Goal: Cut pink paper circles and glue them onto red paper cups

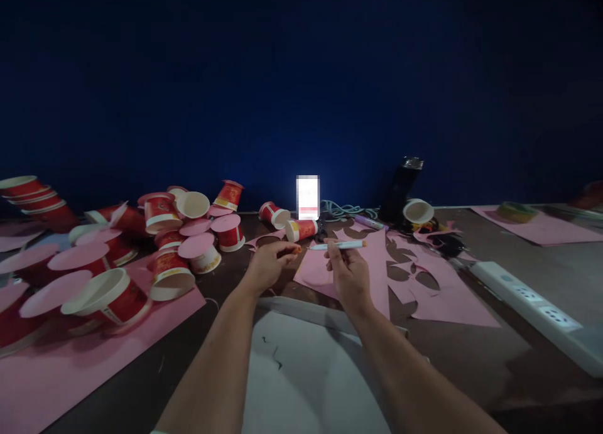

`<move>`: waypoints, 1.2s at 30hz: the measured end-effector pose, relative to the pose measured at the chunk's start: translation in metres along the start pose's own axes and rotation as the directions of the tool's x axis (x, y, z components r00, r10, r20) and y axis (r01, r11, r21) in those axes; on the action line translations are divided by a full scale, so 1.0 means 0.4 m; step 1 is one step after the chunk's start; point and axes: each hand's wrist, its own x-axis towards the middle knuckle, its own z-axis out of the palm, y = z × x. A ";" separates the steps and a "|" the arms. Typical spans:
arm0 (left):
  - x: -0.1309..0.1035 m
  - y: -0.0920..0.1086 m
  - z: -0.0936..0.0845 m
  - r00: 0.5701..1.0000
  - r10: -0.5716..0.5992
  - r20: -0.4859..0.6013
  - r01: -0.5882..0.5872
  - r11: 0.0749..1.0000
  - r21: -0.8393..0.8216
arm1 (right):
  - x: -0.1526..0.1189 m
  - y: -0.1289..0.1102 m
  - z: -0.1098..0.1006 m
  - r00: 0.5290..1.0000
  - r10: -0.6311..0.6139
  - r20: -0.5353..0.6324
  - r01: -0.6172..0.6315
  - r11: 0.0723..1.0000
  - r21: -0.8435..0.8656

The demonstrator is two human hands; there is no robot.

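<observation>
My left hand is closed, pinching a small orange marker cap at its fingertips. Across from it, my right hand grips a white marker with an orange end, its tip pointing left toward the cap. Cap and marker are apart. Beneath the right hand lies a pink paper sheet, on which a faint round outline shows. A red and white paper cup lies on its side just beyond my hands.
Many red paper cups, several with pink paper discs, crowd the left. Cut pink paper and a white power strip lie at the right. Behind are a lit phone-like screen, cables and a tape roll.
</observation>
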 end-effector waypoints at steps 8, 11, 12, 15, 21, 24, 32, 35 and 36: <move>-0.005 -0.003 0.010 0.997 0.040 0.072 -0.037 0.998 -0.044 | -0.011 -0.011 0.004 0.999 0.017 0.033 -0.017 1.000 -0.017; -0.005 -0.002 0.011 0.996 0.048 0.080 -0.045 0.998 -0.038 | -0.011 -0.013 0.005 0.999 0.019 0.037 -0.018 0.999 -0.033; -0.005 -0.002 0.011 0.996 0.047 0.081 -0.044 0.998 -0.036 | -0.011 -0.012 0.005 0.999 0.018 0.038 -0.017 0.999 -0.033; -0.003 -0.003 0.012 0.996 0.039 0.078 -0.036 0.999 -0.029 | -0.012 -0.009 0.007 0.999 0.016 0.045 -0.015 0.999 -0.030; -0.005 0.003 0.015 0.994 0.050 0.092 -0.048 0.999 -0.025 | -0.013 -0.010 0.008 0.998 0.020 0.056 -0.018 0.999 -0.045; -0.008 0.010 0.016 0.994 0.023 0.110 -0.021 1.000 -0.022 | -0.013 -0.008 0.008 0.998 0.013 0.062 -0.010 0.999 -0.038; -0.006 0.004 0.019 0.992 -0.010 0.125 0.018 0.998 -0.063 | -0.016 -0.006 0.009 0.997 0.026 0.067 -0.022 0.998 -0.054; -0.004 0.004 0.021 0.991 -0.018 0.129 0.027 0.997 -0.066 | -0.016 -0.008 0.010 0.997 0.033 0.075 -0.029 0.998 -0.056; -0.004 0.005 0.021 0.992 -0.020 0.128 0.029 0.997 -0.071 | -0.016 -0.009 0.010 0.996 0.034 0.080 -0.030 0.998 -0.054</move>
